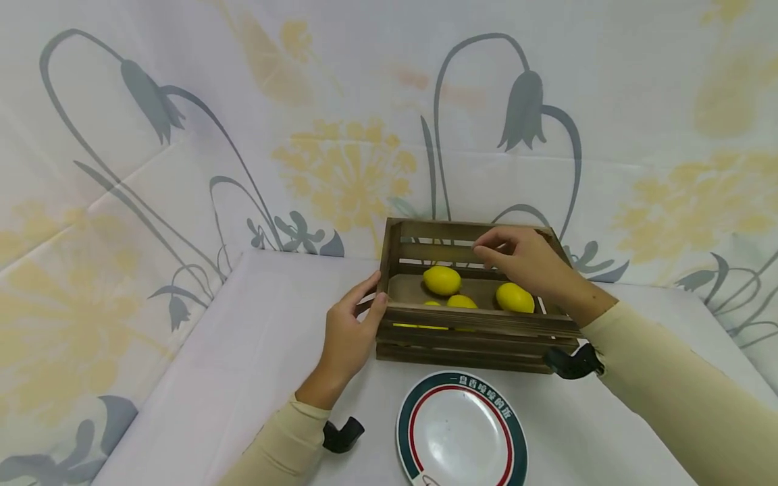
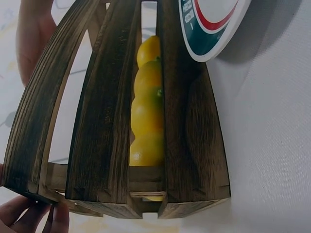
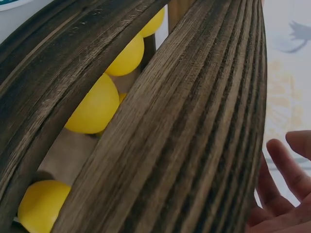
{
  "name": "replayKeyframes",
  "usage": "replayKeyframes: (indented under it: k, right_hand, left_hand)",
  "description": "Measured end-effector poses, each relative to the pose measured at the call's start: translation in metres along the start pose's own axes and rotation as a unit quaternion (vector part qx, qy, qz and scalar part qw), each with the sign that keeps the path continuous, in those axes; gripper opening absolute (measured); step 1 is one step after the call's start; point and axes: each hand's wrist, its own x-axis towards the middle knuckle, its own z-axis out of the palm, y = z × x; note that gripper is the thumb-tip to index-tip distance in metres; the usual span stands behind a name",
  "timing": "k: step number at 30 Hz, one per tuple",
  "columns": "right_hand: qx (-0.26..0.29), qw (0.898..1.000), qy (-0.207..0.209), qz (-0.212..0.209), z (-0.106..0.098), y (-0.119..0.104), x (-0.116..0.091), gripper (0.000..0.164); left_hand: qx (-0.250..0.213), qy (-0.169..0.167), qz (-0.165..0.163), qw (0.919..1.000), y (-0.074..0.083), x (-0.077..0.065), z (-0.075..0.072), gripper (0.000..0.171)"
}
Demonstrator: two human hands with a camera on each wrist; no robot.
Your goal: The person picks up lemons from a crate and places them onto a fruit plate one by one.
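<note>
A dark wooden slatted crate (image 1: 474,317) holds several yellow lemons. One lemon (image 1: 442,280) lies toward the back left, another lemon (image 1: 514,297) at the right. More lemons show through the front slats in both wrist views, partly hidden by the wood. At the crate's left front corner my left hand (image 1: 343,334) grips the end slat, thumb at the front and fingers along the side. My right hand (image 1: 529,260) is over the right part of the crate, fingers loosely bent with nothing in them. In the right wrist view its fingers (image 3: 282,177) appear past the top slat.
In front of the crate a round white plate (image 1: 462,432) with a green and red rim lies on the white tablecloth (image 1: 243,364). Behind the crate stands a floral cloth backdrop (image 1: 365,88).
</note>
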Motion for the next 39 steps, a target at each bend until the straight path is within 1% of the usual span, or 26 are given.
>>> replayKeyframes:
  k: [4,9,12,15,21,27,34,39]
  right_hand:
    - [0.018,1.0,-0.022,0.005,0.003,0.002,0.004,0.03]
    - [0.043,0.998,-0.052,0.016,0.009,0.004,0.011,0.031]
    - [0.052,0.997,-0.062,0.018,0.011,0.004,0.014,0.029]
    - [0.057,0.996,-0.07,0.018,0.012,0.005,0.015,0.028]
    - [0.052,0.995,-0.085,0.02,0.016,0.007,0.021,0.029]
    - [0.049,0.993,-0.101,0.023,0.022,0.011,0.026,0.026]
    - [0.034,0.992,-0.118,0.021,0.029,0.016,0.032,0.027]
    - [0.015,0.991,-0.131,0.02,0.031,0.019,0.034,0.029]
  left_hand:
    - [-0.013,-0.011,-0.004,0.9998,0.002,0.002,0.001,0.045]
    - [-0.02,-0.037,-0.016,0.999,0.0,0.002,-0.001,0.048]
    - [-0.024,-0.048,-0.016,0.9984,-0.002,0.001,-0.001,0.05]
    - [-0.028,-0.053,-0.011,0.9981,-0.003,0.0,-0.001,0.049]
    - [-0.033,-0.055,0.0,0.9979,-0.008,0.001,-0.001,0.038]
    - [-0.035,-0.051,-0.005,0.998,-0.014,0.002,0.0,0.029]
    - [-0.041,-0.039,-0.001,0.9984,-0.017,0.001,0.001,0.027]
    - [-0.042,-0.04,0.008,0.9983,-0.019,0.001,0.001,0.027]
